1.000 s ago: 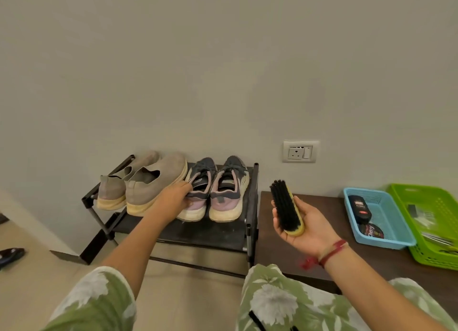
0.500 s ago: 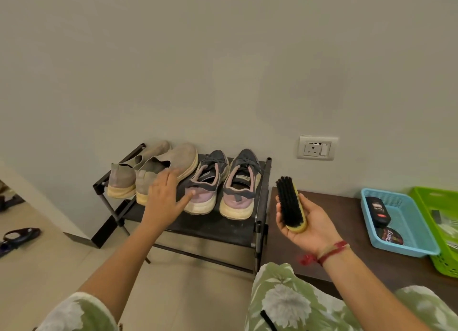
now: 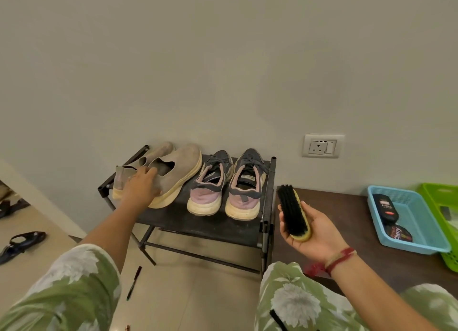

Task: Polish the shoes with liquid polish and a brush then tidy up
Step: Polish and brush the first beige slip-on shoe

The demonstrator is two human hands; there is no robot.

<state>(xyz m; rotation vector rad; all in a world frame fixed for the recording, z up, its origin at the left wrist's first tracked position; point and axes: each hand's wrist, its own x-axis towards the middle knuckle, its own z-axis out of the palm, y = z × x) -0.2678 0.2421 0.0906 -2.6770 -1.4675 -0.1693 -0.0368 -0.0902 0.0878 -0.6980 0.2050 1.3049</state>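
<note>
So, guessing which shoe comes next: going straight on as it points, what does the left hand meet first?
The beige shoe beside the sneakers; the left hand is at its heel, though contact is unclear.

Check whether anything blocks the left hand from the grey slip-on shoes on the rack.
Nothing visible does. The left hand rests on the heel of the nearer grey slip-on, on the rack; whether it grips is unclear. The sneakers stand to its right, out of the way. The right hand holds the brush.
</note>
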